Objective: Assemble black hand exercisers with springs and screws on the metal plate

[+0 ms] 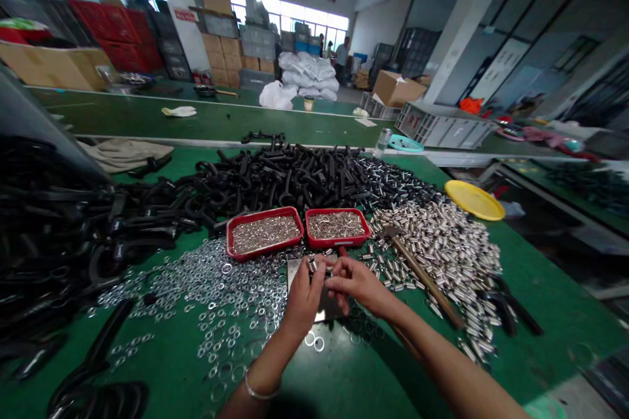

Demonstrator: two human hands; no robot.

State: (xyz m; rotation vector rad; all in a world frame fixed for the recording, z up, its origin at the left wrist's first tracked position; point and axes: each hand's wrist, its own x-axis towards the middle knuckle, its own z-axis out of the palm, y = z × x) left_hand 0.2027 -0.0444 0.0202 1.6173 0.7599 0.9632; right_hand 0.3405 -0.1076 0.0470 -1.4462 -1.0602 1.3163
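My left hand (303,299) and my right hand (354,283) meet over a small metal plate (325,304) on the green table (344,380). Both pinch a small silver metal part (314,265) between their fingertips. Two red trays (264,232) (337,226) of tiny silver pieces stand just beyond the hands. Silver washers (221,281) lie scattered to the left. A heap of silver cylinders (442,242) lies to the right.
A hammer (422,278) with a wooden handle lies right of my hands. Black curved handles (275,177) pile up behind and at the left. A yellow lid (474,200) sits at the right. Pliers (511,308) lie near the table's right edge. People stand far back.
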